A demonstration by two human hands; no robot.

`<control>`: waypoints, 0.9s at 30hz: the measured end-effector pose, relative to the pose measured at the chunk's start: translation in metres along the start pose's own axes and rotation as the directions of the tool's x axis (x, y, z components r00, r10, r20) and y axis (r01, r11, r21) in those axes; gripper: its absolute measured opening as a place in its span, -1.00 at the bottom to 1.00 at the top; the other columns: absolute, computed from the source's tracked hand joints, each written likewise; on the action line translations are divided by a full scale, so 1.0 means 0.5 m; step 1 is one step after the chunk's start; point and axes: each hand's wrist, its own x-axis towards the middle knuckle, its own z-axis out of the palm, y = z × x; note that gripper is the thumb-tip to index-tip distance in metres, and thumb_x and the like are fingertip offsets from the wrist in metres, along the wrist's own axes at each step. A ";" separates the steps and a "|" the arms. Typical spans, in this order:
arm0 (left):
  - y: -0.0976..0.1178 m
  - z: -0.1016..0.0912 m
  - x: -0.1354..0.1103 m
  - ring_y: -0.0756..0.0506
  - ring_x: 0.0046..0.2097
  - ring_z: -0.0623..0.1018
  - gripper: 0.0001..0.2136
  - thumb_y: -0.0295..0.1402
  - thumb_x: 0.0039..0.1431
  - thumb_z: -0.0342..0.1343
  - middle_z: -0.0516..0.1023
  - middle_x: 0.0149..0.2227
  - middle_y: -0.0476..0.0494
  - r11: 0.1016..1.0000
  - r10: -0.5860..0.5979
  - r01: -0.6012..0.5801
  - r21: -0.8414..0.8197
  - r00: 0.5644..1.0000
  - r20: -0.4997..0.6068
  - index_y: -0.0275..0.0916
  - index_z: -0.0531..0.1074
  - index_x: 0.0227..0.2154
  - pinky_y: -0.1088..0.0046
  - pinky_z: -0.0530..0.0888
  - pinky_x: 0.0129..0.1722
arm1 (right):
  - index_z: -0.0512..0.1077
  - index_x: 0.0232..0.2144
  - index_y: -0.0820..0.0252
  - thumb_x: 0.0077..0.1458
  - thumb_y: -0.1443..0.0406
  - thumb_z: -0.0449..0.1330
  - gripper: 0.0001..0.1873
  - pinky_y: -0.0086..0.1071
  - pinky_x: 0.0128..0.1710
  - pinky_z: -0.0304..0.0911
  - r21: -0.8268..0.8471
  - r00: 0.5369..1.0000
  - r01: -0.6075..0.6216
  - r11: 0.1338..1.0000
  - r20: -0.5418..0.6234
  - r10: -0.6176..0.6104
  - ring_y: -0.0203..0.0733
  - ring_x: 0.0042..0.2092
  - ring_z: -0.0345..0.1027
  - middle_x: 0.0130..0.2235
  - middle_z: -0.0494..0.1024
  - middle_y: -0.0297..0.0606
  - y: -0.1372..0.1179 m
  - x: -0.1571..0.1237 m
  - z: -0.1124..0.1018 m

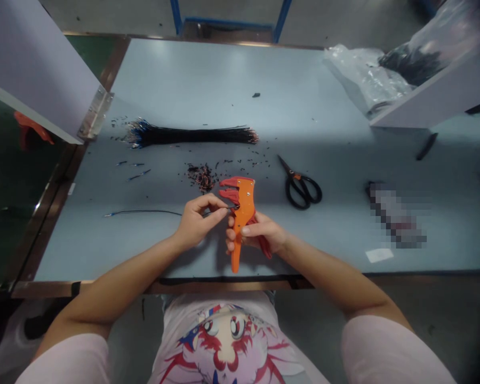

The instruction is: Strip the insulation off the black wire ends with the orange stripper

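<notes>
My right hand (260, 233) is wrapped around the handles of an orange and red wire stripper (245, 200), whose red jaws point left. Between thumb and fingertips, my left hand (200, 218) pinches a thin black wire (152, 211). One end of that wire is at the side of the stripper's head, by the jaws; I cannot tell whether it is clamped. Its other end, with a blue terminal, lies out to the left over the table. Just beyond the jaws is a small pile of black and copper-coloured scraps (202, 177).
A bundle of black wires (192, 136) lies farther back, blue terminals at its left end. Black-handled scissors (302, 186) rest right of the stripper. Several loose terminals (138, 175) lie left. Clear plastic bags (372, 74) sit back right, beside a white panel (436, 98). A blurred object (396, 216) lies right.
</notes>
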 end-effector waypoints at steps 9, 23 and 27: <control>0.052 -0.047 -0.007 0.06 -0.56 0.28 -0.94 -0.49 -0.01 0.16 0.33 -0.64 0.08 0.322 0.683 -0.460 0.828 0.718 0.133 -0.23 0.40 -0.46 0.51 0.18 -0.53 | 0.34 -0.28 0.26 -0.09 0.33 0.33 -0.68 -0.27 -0.23 0.41 -0.402 0.929 0.114 0.908 -0.280 -0.241 -0.19 -0.30 0.49 -0.32 0.49 -0.26 -0.003 0.004 0.019; 0.059 -0.013 -0.036 0.01 -0.57 0.26 -0.86 -0.44 0.00 0.06 0.32 -0.65 0.03 0.284 0.536 -0.347 0.894 0.830 0.152 -0.22 0.32 -0.62 0.42 0.09 -0.53 | 0.27 -0.32 0.20 -0.06 0.36 0.15 -0.82 -0.32 -0.29 0.32 -0.762 0.883 0.084 0.643 -0.242 -0.402 -0.22 -0.32 0.35 -0.34 0.44 -0.27 0.013 0.001 0.045; 0.064 -0.006 -0.038 0.01 -0.58 0.27 -0.87 -0.45 -0.03 0.06 0.34 -0.65 0.03 0.323 0.519 -0.339 0.883 0.844 0.134 -0.22 0.33 -0.63 0.41 0.11 -0.54 | 0.28 -0.33 0.21 -0.06 0.39 0.12 -0.84 -0.35 -0.28 0.27 -0.838 0.886 0.068 0.541 -0.199 -0.419 -0.24 -0.35 0.30 -0.37 0.42 -0.28 0.019 -0.006 0.048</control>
